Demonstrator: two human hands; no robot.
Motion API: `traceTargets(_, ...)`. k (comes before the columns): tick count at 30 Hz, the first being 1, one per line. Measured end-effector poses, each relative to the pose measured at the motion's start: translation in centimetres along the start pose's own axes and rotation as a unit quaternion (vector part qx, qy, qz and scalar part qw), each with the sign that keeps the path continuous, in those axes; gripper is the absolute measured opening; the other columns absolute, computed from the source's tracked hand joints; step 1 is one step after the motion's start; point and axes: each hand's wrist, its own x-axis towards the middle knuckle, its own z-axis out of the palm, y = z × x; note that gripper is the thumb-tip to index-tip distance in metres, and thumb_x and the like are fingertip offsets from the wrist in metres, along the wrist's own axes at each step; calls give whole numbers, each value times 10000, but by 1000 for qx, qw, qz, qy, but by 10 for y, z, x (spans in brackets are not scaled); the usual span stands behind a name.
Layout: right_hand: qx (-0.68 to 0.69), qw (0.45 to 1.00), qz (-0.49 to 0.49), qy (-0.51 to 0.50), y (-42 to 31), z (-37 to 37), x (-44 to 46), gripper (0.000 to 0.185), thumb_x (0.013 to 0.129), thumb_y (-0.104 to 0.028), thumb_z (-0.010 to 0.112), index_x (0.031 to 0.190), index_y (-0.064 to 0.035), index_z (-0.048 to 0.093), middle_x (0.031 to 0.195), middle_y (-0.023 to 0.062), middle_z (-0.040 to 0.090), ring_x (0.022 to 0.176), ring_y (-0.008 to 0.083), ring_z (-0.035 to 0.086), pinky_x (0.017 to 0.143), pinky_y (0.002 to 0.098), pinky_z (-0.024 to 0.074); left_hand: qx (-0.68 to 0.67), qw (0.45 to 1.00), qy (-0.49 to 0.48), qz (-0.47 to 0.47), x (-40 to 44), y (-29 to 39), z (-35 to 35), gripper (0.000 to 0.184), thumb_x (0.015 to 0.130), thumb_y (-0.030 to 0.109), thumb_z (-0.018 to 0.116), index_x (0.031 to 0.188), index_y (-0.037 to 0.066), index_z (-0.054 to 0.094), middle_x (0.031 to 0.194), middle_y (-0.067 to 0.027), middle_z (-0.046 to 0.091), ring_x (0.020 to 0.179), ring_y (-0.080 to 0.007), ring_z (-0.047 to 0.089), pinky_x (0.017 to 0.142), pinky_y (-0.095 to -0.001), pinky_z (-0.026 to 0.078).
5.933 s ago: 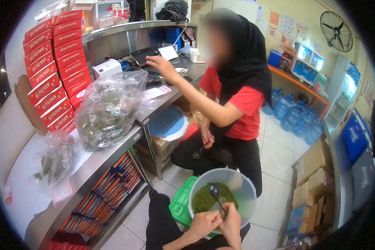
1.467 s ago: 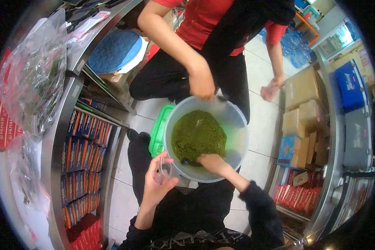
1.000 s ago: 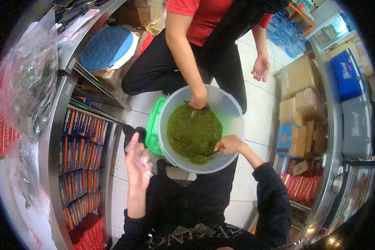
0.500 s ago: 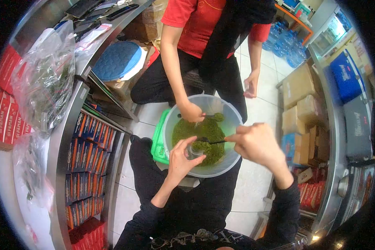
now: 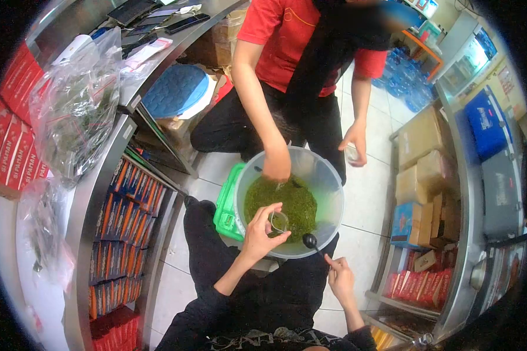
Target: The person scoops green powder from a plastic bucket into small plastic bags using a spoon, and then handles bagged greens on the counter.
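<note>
A translucent plastic tub (image 5: 330, 210) holds a mass of chopped green stuff (image 5: 301, 202), finely cut and moist-looking. My left hand (image 5: 261, 233) grips a small clear cup (image 5: 280, 221) over the near side of the tub, fingers curled round its rim. Whether anything lies inside the cup I cannot tell. In my right hand (image 5: 341, 277) is the handle of a black spoon (image 5: 310, 240); its bowl hangs at the tub's near right rim. Across from me, a co-worker's hand (image 5: 277, 163) reaches down into the tub, and their other hand (image 5: 353, 146) holds a small clear cup.
A green plastic lid (image 5: 227, 206) lies partly under the tub's left side. Shelves of boxed packets (image 5: 120, 228) stand at left, with plastic bags (image 5: 76, 117) above. Cardboard boxes (image 5: 421, 137) fill the right shelving, and water bottles (image 5: 401, 79) stand behind on the tiled floor.
My right hand has drawn the spoon out from over the green stuff, down to the near rim. My left hand stays with the cup. The co-worker's hand has dipped lower into the tub.
</note>
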Motion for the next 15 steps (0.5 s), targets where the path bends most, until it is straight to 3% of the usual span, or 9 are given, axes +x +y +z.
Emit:
traceTargets(2,68,997,18,-6,12,10,-5,373,698,6,570,1025,-150,661,717,72,508,612,219,516,590,307,441,-17,1000,18,3,12,10,6,671,597,94,767,1198,59,472,1065,-38,545,574,-67,401,529,-200,383)
traceTargets(3,55,997,-29,39,1,9,8,387,686,-26,631,1065,-101,626,735,50,502,593,165,481,574,287,423,-29,999,28,-9,11,18,7,671,608,95,760,1208,60,462,1067,-37,542,595,-67,404,533,-199,382)
traceTargets(5,218,973,44,67,-45,7,33,463,659,-87,690,1103,-59,561,916,112,540,853,245,545,765,316,444,-23,999,2,-22,0,37,18,680,625,95,748,1230,65,438,1062,-36,535,644,-70,415,553,-205,389)
traceTargets(7,333,940,60,35,-75,14,57,593,591,-97,765,1103,-15,476,1008,100,520,923,210,512,786,313,423,-69,997,-14,-44,-7,54,31,680,630,130,761,1224,65,435,1030,-40,524,639,-70,415,559,-212,391)
traceTargets(10,597,796,37,93,-95,14,79,233,688,-5,716,864,-13,564,888,61,579,806,100,543,688,242,442,-98,994,47,-4,-14,72,18,637,640,145,775,1186,49,462,950,-25,534,599,-49,411,529,-187,378)
traceTargets(12,605,793,49,57,-97,5,81,112,735,27,675,777,-12,579,785,37,597,698,81,543,645,222,442,-69,997,0,-26,-19,61,-2,436,693,157,743,1064,31,550,796,0,558,505,-43,395,454,-192,331)
traceTargets(13,628,775,67,26,-105,-3,79,92,760,-27,676,769,-17,585,778,29,609,680,83,538,647,217,437,-133,990,-2,-40,-19,58,-4,210,757,124,688,908,8,600,665,24,539,475,-25,354,448,-184,299)
traceTargets(15,644,761,74,33,-112,0,76,95,768,-49,673,757,-18,584,779,30,610,684,85,537,643,217,431,-150,988,30,-36,-22,59,-6,153,784,111,658,875,1,602,650,20,534,490,-20,361,451,-185,295)
